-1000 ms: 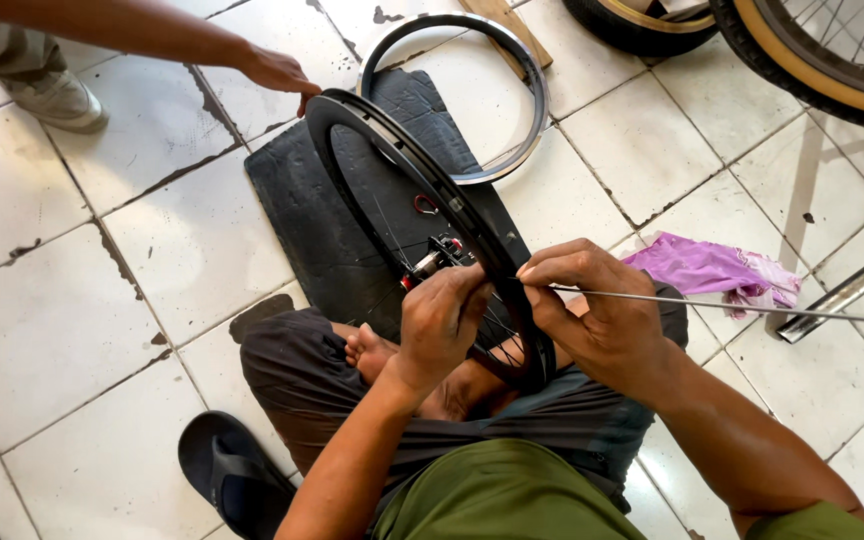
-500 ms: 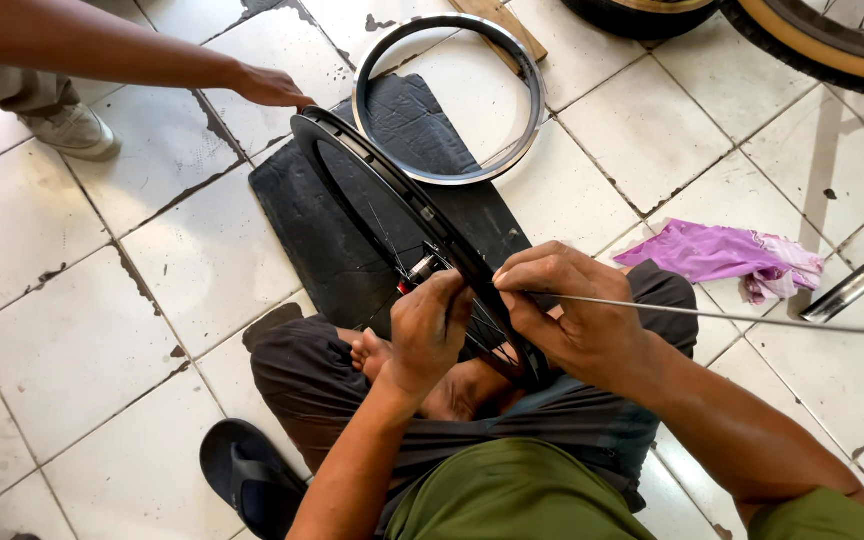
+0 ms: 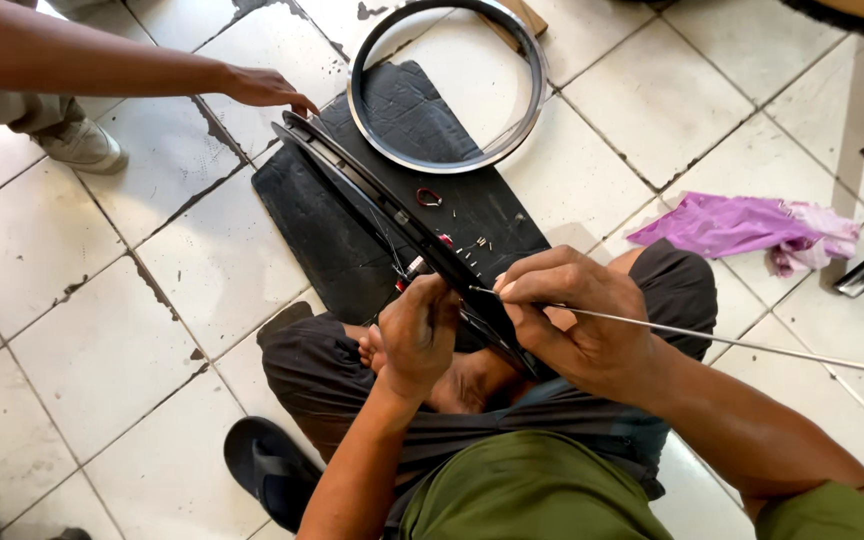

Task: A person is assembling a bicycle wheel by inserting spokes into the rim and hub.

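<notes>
I sit cross-legged on the tiled floor with a black bicycle rim [image 3: 372, 190] standing on edge in front of me. My left hand [image 3: 414, 335] grips the rim's near part. My right hand [image 3: 574, 315] pinches a long thin metal spoke [image 3: 752, 345] that runs off to the right, its tip held at the rim by my left fingers. Another person's hand [image 3: 264, 88] steadies the rim's far end.
A second rim [image 3: 534, 75] lies flat at the back, partly on a black rubber mat [image 3: 322, 230] strewn with small nipples and a red ring. A purple rag [image 3: 742, 225] lies right. A black sandal [image 3: 267, 470] sits near my left knee. A sneaker [image 3: 77, 145] stands far left.
The view has drifted a little; the rim and both my hands stay together. The spoke tip has stayed at the rim between my hands. The other person's hand still holds the far end.
</notes>
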